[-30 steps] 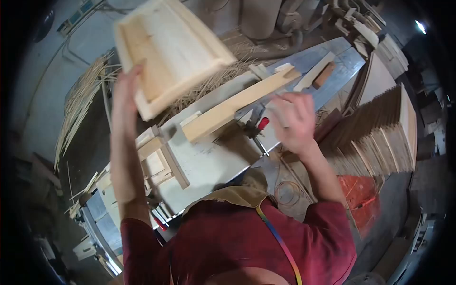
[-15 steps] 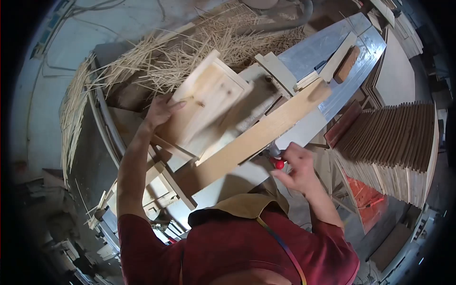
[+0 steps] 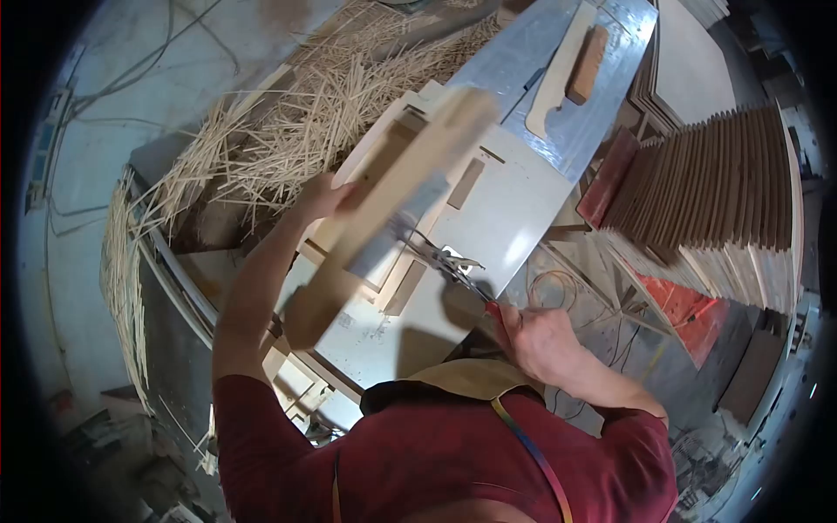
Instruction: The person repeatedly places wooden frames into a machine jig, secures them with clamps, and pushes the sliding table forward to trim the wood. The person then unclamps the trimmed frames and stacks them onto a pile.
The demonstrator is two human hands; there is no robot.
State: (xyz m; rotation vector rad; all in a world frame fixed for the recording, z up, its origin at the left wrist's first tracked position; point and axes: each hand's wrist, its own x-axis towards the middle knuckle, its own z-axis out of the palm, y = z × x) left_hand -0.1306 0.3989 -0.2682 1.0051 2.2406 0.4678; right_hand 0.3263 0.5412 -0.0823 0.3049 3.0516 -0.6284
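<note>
My right hand (image 3: 542,342) is closed around the red handle of a metal clamp (image 3: 453,267). The clamp's far end meets a long wooden board (image 3: 392,205), which is tilted, raised and blurred by motion. Behind that board lies a pale wooden panel with a raised frame (image 3: 350,166), partly hidden by it. My left hand (image 3: 321,199) grips the panel's left edge, with some fingers out of sight behind the wood. Both pieces are over the white work surface (image 3: 514,209).
Thin wood strips (image 3: 296,131) are heaped behind the work surface. A shaped pale piece (image 3: 558,74) and a brown block (image 3: 588,65) lie on the metal table (image 3: 497,65). Stacked panels (image 3: 697,183) stand at the right, above a red sheet (image 3: 684,318).
My left hand has brought the panel down onto the work surface. My right hand has closed on the clamp handle, and the long board has lifted and turned with the clamp.
</note>
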